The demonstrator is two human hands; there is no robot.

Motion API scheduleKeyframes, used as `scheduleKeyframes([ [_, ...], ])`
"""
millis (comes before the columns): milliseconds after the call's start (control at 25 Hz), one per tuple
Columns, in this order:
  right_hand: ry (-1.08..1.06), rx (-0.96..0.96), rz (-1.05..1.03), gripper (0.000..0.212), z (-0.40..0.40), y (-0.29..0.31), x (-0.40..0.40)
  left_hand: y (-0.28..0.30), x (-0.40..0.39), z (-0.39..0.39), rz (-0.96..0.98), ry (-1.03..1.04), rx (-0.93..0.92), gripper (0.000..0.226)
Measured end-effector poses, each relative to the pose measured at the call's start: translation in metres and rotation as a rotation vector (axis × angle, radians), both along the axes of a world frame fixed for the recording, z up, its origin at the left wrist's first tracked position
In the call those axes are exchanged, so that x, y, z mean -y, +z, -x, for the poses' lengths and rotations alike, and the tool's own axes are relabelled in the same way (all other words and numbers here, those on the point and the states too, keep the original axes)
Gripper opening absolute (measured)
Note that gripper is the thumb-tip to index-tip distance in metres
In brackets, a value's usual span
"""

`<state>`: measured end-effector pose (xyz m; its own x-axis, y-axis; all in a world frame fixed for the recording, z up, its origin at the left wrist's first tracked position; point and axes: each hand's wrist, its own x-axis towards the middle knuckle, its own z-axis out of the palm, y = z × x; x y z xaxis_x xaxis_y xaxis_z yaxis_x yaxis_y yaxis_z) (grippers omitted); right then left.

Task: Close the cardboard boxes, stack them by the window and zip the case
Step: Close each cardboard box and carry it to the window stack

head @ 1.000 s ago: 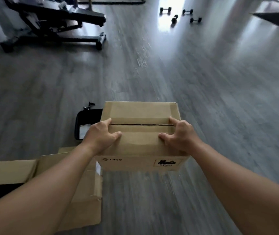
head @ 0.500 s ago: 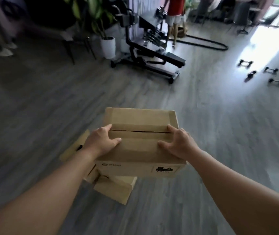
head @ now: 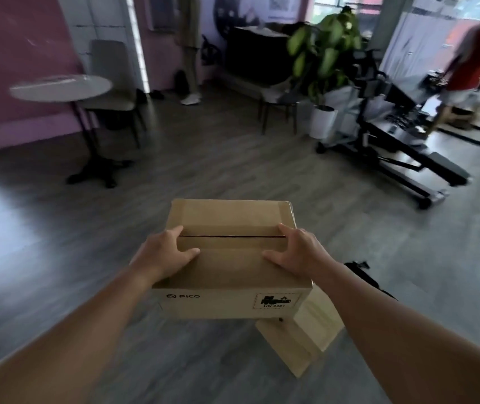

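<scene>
I carry a closed brown cardboard box [head: 230, 275] in front of me, above the floor. My left hand [head: 164, 253] grips its left side, thumb lying on the top flap. My right hand [head: 297, 252] grips the right side the same way. The flaps meet in a dark seam across the top. A second cardboard box [head: 306, 342] lies on the floor below and to the right, partly hidden by the carried one. A bit of the black case [head: 364, 275] shows behind my right forearm.
A round table [head: 61, 88] and a chair [head: 110, 80] stand at the back left. A potted plant [head: 323, 71] and a black exercise machine [head: 402, 150] are at the back right. A person in red [head: 472, 59] stands far right, another by the far wall.
The view has swung left across the room while both hands kept their hold on the box. The floor box and case now lie to the right; the dumbbells are out of view.
</scene>
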<state>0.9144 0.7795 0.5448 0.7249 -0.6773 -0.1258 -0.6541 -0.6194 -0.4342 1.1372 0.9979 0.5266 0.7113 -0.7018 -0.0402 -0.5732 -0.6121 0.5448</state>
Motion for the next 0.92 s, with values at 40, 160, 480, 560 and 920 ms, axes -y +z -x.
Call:
scheduleKeyframes([
  [40, 0.045, 0.0, 0.0, 0.093, -0.031, 0.002, -0.02, 0.002, -0.03, -0.021, 0.001, 0.044, -0.003, 0.087],
  [160, 0.167, 0.012, -0.01, 0.095, -0.114, 0.005, -0.071, 0.006, -0.105, -0.071, 0.014, 0.171, -0.004, 0.084],
  [480, 0.51, 0.027, -0.062, 0.095, -0.355, 0.005, -0.166, 0.012, -0.247, -0.212, -0.043, 0.542, 0.04, 0.067],
  [560, 0.594, 0.029, -0.081, 0.097, -0.417, 0.006, -0.184, 0.017, -0.269, -0.25, -0.049, 0.615, 0.049, 0.066],
  [920, 0.901, 0.092, -0.072, 0.092, -0.68, 0.025, -0.276, 0.036, -0.369, -0.432, -0.032, 0.84, 0.087, 0.063],
])
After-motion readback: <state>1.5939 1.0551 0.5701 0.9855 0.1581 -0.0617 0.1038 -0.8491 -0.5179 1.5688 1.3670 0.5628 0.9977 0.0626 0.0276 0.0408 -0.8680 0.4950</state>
